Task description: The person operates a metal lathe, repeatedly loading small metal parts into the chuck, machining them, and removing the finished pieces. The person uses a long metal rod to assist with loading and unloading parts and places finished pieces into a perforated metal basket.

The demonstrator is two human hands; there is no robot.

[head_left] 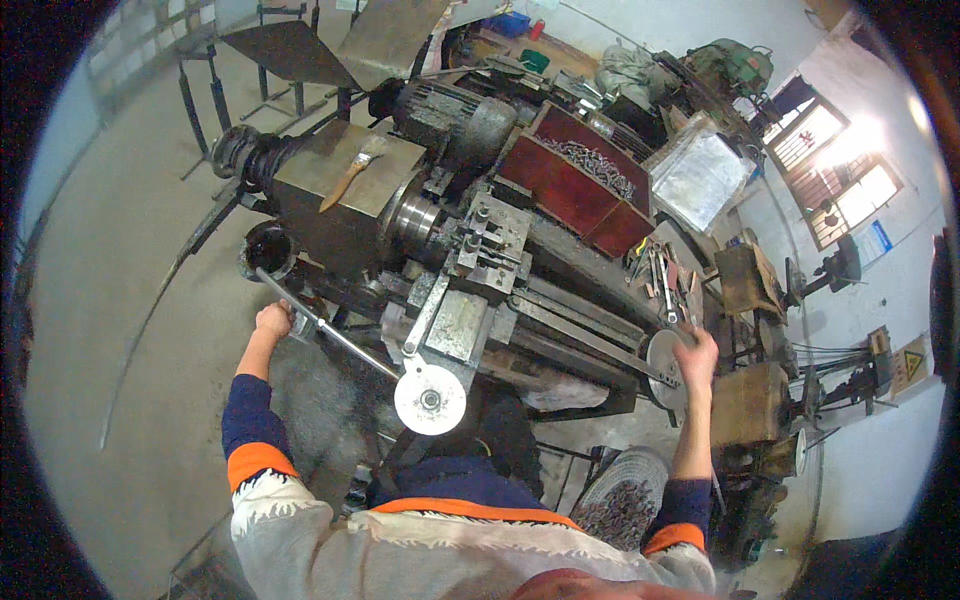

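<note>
A small lathe stands before me, with a shiny round chuck (414, 218) and a tool post (487, 240) beside it. My left hand (275, 319) is closed low at the lathe's left end, below a dark cup-like pot (268, 250); what its fingers hold is hidden. Close by, a long metal rod (335, 332) slants toward a white round dial (431, 398). At the right end, my right hand (697, 356) curls over the rim of a grey handwheel (660, 362). On the headstock (300, 185) lies a wooden-handled brush (350, 182).
Behind the bed sits a red-brown box (560, 195) of small metal parts. Several wrenches and tools (665, 275) lie beyond my right hand. A motor (455, 115) stands behind the headstock. Below right is a round basket (628, 490) of small parts. More machines (750, 405) line the right.
</note>
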